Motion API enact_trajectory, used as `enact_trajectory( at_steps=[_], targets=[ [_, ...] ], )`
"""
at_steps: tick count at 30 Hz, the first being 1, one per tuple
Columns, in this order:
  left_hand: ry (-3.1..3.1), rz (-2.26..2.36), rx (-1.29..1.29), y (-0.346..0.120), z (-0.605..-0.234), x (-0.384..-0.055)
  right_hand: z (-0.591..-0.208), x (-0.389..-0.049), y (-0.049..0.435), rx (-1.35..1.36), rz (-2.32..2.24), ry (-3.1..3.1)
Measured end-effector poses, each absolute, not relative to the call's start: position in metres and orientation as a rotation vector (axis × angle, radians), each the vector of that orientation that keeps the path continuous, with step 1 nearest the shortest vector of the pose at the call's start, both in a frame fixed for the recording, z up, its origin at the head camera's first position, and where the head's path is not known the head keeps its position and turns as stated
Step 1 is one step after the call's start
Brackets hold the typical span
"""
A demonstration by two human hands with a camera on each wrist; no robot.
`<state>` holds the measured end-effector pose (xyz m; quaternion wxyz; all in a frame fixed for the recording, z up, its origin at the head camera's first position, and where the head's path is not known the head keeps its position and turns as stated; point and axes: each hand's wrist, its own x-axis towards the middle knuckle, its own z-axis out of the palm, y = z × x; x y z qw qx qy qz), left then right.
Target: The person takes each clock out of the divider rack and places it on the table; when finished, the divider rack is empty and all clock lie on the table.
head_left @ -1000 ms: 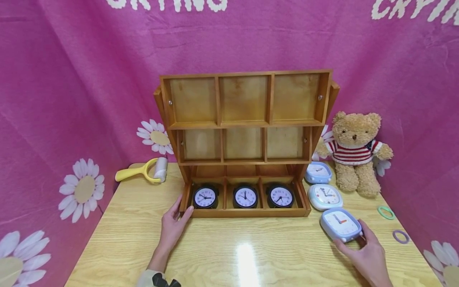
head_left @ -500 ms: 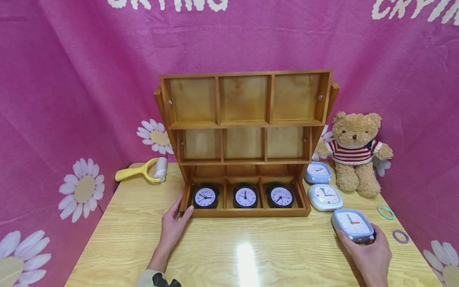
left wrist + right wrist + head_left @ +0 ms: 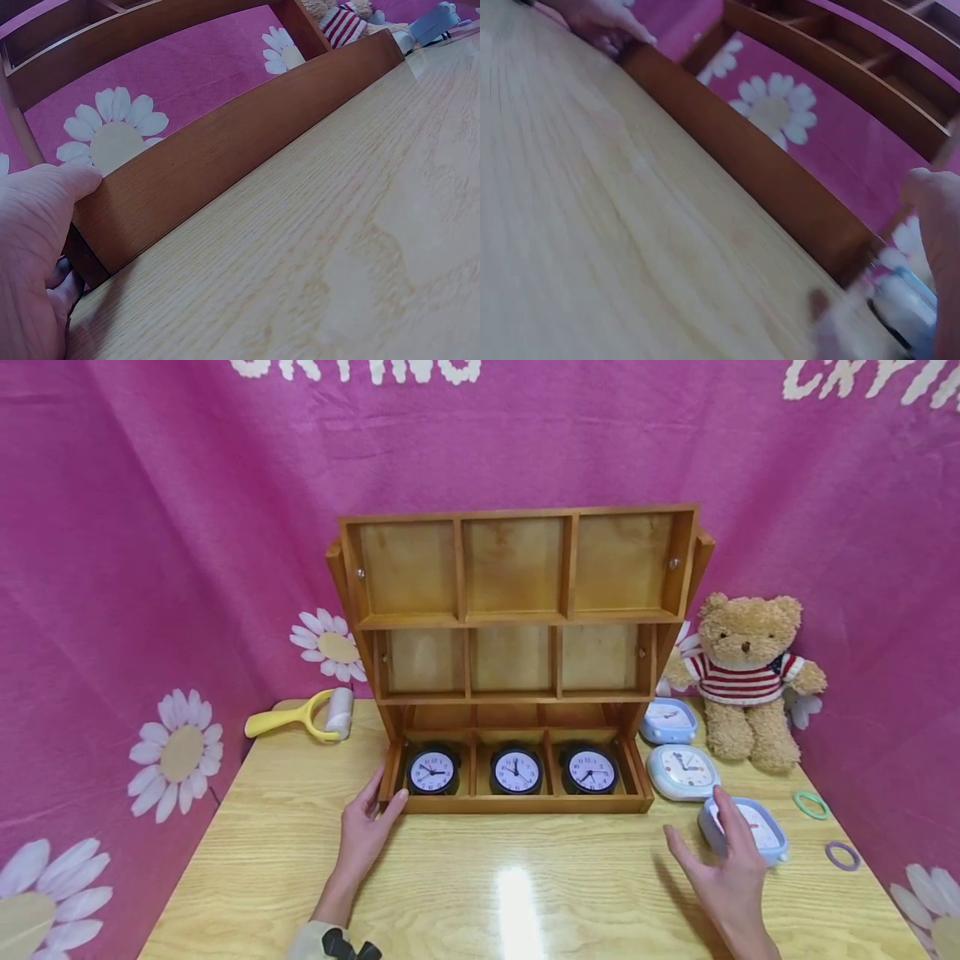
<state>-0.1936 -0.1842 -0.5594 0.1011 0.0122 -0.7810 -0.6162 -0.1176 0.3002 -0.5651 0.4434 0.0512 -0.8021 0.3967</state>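
Note:
My left hand (image 3: 363,833) grips the lower left corner of a three-tier wooden shelf (image 3: 517,807), thumb at the front and fingers round the side; the left wrist view shows the thumb (image 3: 79,180) on the wood. Three black round alarm clocks (image 3: 432,772) stand in the bottom compartments, one in each. At the right, my right hand (image 3: 726,881) hovers with fingers spread, in front of a blue square alarm clock (image 3: 772,837) that it partly hides. Behind that lie a pale blue alarm clock (image 3: 682,772) and another blue one (image 3: 669,721) beside the shelf.
A teddy bear (image 3: 750,685) in a striped shirt sits at the back right. Green (image 3: 812,805) and purple rings (image 3: 843,857) lie near the right edge. A yellow-handled lint roller (image 3: 288,718) lies at the back left. Pink cloth (image 3: 517,452) hangs around the table.
My right hand moved the nearest blue clock to the right, then let go of it and shifted left off it. My left hand has stayed on the shelf corner.

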Motion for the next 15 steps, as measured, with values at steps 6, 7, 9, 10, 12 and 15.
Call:
enact_trajectory(
  at_steps=[6, 7, 9, 10, 12, 15],
  targets=[
    [-2.306, -1.819, 0.033, -0.186, -0.566, -0.196, -0.565, -0.132, 0.276, 0.043, 1.287, -2.203],
    [-2.306, -1.814, 0.033, -0.188, -0.572, -0.198, -0.566, -0.134, 0.273, 0.017, 1.343, -2.222],
    [-2.301, -1.806, 0.031, -0.188, -0.573, -0.198, -0.569, -0.139, 0.27, -0.022, 1.436, -2.272],
    [-2.302, -1.801, 0.032, -0.188, -0.573, -0.199, -0.571, -0.142, 0.269, -0.046, 1.48, -2.287],
    [-2.304, -1.794, 0.033, -0.188, -0.573, -0.199, -0.573, -0.147, 0.267, -0.072, 1.543, -2.311],
    [-2.306, -1.794, 0.033, -0.188, -0.573, -0.199, -0.575, -0.154, 0.265, -0.098, 1.559, -2.33]
  ],
)
